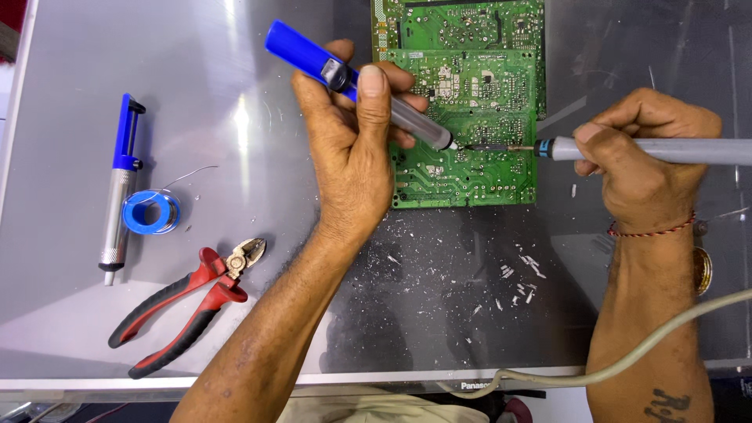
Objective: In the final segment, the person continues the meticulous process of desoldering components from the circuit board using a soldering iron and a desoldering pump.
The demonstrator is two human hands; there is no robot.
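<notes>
A green rectangular printed circuit board (470, 102), solder side up, is laid on the grey glossy work surface (63, 94) at the top middle of the view. Near its lower edge two tool tips are brought together on one spot of the board. From the left, the white nozzle of a blue-and-silver desoldering pump (356, 86) is pressed there; the pump is gripped in the left hand (352, 149), whose fingers are closed around the barrel while the thumb is laid along its top near the blue plunger section. From the right, the thin metal tip of a grey-handled soldering iron (642, 149) is held against the same spot; the iron is clasped in the right hand (642, 164), fingers curled shut about the handle. A red thread bracelet (650, 229) is worn on the right wrist, and a pale grey cable (627, 360) is seen curving below that forearm.

Small white fragments (517, 282) are scattered on the surface just below the board. Well to the left, a second blue-and-silver desoldering pump (121, 188) is laid lengthwise, with a blue spool of solder wire (151, 211) just beside it. Below these, red-and-black handled side cutters (188, 301) are laid with the jaws pointing right.
</notes>
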